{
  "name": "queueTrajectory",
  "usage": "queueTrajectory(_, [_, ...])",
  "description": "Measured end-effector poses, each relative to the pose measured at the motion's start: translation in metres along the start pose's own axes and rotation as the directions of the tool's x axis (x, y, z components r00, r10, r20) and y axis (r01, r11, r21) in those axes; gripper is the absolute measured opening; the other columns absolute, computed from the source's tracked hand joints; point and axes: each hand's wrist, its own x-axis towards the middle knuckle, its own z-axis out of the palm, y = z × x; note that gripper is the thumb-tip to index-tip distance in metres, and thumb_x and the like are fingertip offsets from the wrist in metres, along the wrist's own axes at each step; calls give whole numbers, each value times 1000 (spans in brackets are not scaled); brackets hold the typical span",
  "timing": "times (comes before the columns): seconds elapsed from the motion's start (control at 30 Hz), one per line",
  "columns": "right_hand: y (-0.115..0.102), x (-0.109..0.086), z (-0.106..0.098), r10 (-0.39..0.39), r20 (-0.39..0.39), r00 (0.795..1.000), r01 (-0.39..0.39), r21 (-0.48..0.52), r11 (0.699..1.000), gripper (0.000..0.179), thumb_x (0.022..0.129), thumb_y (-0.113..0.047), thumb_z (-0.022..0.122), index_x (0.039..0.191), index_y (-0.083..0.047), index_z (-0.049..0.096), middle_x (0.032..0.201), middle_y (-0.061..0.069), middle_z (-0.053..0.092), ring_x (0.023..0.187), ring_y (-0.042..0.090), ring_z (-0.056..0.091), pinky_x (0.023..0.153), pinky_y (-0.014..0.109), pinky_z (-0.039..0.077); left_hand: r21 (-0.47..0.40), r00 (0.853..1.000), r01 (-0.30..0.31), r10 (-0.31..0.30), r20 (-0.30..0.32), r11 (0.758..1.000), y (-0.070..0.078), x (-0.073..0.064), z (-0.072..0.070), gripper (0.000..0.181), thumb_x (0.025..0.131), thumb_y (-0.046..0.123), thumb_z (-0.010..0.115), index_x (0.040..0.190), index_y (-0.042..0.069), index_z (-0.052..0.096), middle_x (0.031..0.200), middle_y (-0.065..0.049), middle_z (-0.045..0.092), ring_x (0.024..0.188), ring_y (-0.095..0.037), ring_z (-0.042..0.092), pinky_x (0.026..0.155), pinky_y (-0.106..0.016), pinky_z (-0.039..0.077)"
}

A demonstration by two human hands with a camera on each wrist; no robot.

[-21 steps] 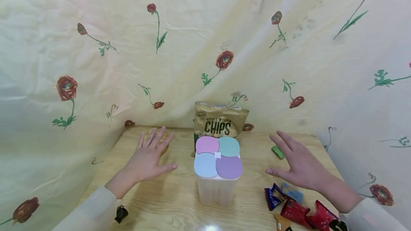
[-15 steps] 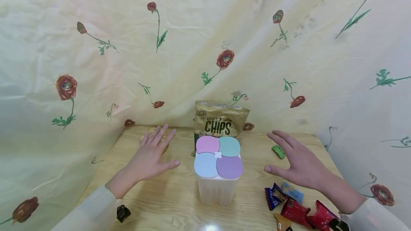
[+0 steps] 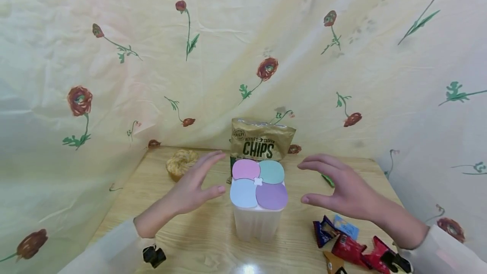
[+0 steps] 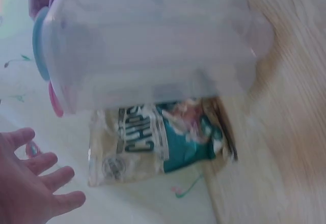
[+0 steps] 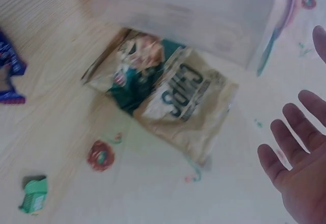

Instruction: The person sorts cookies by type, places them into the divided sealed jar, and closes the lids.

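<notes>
A translucent plastic storage container [image 3: 255, 225] stands upright in the middle of the table. Four-petal lids cover its top: a pink lid [image 3: 245, 169], a teal lid [image 3: 272, 172], a light blue lid [image 3: 243, 193] and a purple lid [image 3: 272, 195]. My left hand [image 3: 195, 185] hovers just left of the container, fingers extended and thumb apart. To its right my right hand [image 3: 344, 185] mirrors it, fingers slightly bent, holding nothing. Both wrist views show a gap between each hand and the container [image 4: 153, 46].
Behind the container a gold chips bag [image 3: 262, 138] leans near the floral cloth. A braided bread-like roll [image 3: 180, 164] sits at the back left. At the front right lie several small wrapped snacks, including a red packet [image 3: 348, 249]; a green packet [image 5: 34, 196] lies farther back.
Both hands have moved inward toward the container, the left rightward and the right leftward. The roll, partly covered by the left hand before, is now mostly visible.
</notes>
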Motion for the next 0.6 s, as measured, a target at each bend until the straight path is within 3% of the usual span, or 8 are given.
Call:
queueTrajectory(0.17, [-9, 8, 5, -70, 4, 998, 70, 53, 996, 62, 77, -41, 90, 132, -27, 65, 132, -12, 64, 123, 10, 60, 97, 33, 52, -143, 996, 84, -79, 40, 986, 8, 5, 7, 75, 95, 49, 67, 159, 27, 35, 164, -6, 35, 149, -34, 35, 111, -70, 33])
queueTrajectory(0.33, [-17, 15, 13, -103, 30, 994, 98, 122, 988, 58, 81, -41, 88, 131, -21, 67, 130, -12, 66, 123, 11, 62, 97, 39, 54, -283, 983, 176, -156, 95, 943, 11, 9, 15, 74, 94, 49, 68, 159, 31, 36, 165, 0, 33, 148, -33, 36, 115, -67, 30])
queueTrajectory(0.6, [-30, 24, 27, -152, 40, 988, 142, 196, 970, 44, 85, -42, 84, 122, -22, 71, 120, -11, 68, 110, 9, 65, 88, 34, 57, -276, 961, 274, -252, 112, 921, 15, 13, 30, 85, 87, 56, 71, 159, 34, 33, 165, 3, 34, 147, -28, 40, 116, -60, 33])
